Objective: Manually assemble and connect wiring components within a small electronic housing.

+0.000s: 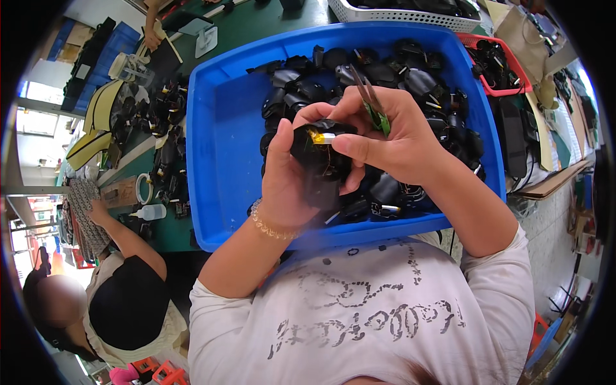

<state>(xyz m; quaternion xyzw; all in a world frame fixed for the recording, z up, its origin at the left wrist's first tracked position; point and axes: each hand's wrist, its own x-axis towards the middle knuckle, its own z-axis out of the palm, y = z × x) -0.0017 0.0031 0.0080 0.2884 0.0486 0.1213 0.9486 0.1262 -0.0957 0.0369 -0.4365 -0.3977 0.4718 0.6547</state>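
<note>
My left hand is wrapped round a rounded black plastic housing with thin wires showing in it. At the housing's top lies a small silver battery with yellow tape at one end. My right hand presses its thumb against the battery's end, fingers curled behind. Tucked in that same hand is a green-handled tool with two narrow metal prongs pointing up and away. Both hands are above a blue bin holding many similar black housings. The right fingertips are partly hidden behind the housing.
A red basket of black parts stands right of the bin, a white basket beyond it. Loose black parts and a squeeze bottle lie on the green table at left. A co-worker sits at left; another person's hand shows far left.
</note>
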